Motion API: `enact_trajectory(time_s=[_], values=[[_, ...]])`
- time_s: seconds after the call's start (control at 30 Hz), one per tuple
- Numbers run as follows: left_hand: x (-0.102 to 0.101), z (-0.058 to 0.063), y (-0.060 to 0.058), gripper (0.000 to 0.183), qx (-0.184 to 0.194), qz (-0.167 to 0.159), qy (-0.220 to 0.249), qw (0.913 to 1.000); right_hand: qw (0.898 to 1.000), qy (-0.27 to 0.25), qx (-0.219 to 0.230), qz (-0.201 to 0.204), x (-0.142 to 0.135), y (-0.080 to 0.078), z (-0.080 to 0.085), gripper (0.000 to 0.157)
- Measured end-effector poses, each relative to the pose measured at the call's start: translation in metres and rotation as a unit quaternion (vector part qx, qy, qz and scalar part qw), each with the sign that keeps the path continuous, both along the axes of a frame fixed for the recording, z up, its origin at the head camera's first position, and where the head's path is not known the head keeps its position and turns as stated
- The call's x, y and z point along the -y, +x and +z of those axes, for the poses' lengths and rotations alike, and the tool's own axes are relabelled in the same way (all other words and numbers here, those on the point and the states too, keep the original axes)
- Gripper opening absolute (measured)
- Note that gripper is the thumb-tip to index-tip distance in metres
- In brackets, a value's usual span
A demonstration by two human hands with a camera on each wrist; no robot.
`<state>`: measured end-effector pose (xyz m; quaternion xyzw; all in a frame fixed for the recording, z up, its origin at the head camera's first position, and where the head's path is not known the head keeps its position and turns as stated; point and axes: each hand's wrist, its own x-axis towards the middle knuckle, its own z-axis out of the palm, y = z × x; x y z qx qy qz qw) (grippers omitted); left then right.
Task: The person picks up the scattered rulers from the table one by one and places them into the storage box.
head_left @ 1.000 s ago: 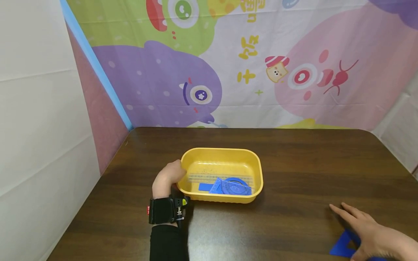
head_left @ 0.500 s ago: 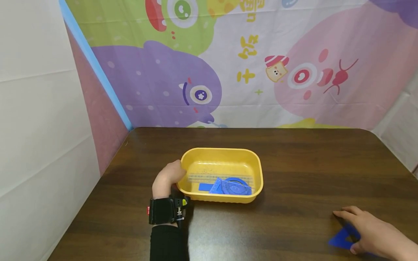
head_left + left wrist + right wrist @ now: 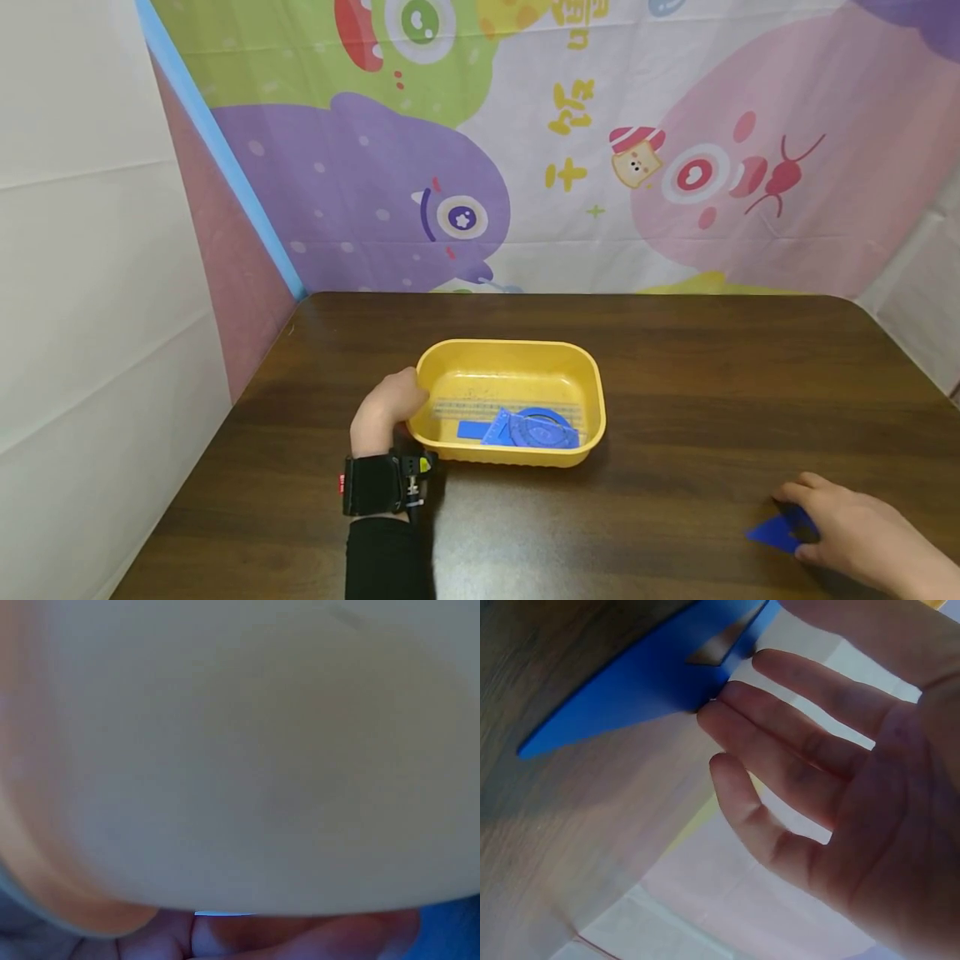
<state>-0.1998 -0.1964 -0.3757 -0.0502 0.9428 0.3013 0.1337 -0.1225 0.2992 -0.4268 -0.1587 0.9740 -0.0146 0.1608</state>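
My left hand [image 3: 392, 402] grips the left end of a yellow plastic basin [image 3: 510, 348]. The left wrist view is mostly filled by the basin's blurred wall [image 3: 262, 750], with curled fingers [image 3: 315, 937] below it. Inside the basin lie a clear ruler [image 3: 465, 408], a blue set square [image 3: 497, 429] and a blue round protractor-like piece [image 3: 543, 429]. At the front right, my right hand [image 3: 862, 525] pinches another blue set square [image 3: 776, 533] between thumb and fingers. In the right wrist view, its fingertips touch the edge of this blue triangle [image 3: 630, 697]; the thumb tip is hidden.
A dark brown wooden table [image 3: 675, 400] carries everything. Behind it hangs a cartoon-printed cloth [image 3: 570, 250], and a white cloth [image 3: 97, 292] hangs along the left side.
My right hand has closed its spread fingers around the blue set square, which has shifted slightly left and away from me. The left hand and basin stay where they were.
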Motion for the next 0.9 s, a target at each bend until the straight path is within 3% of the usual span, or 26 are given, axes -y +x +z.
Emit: enact_trajectory(time_s=[0.23,0.57,0.9], values=[[-0.0002,-0.0010,-0.0009,0.021,0.003,0.002,-0.001,1.0000,1.000,-0.012,-0.027,0.009,0.0047,0.0002,0.0020,0.053],[0.0003,-0.0029,-0.0010,0.022,0.005,0.004,-0.012,0.9999,0.999,-0.038,0.007,-0.006,0.0066,-0.0028,0.0036,0.058],[-0.0002,-0.0021,-0.0007,0.021,0.003,0.007,-0.007,1.0000,0.998,-0.060,-0.003,0.007,0.0046,-0.0060,0.0026,0.058]])
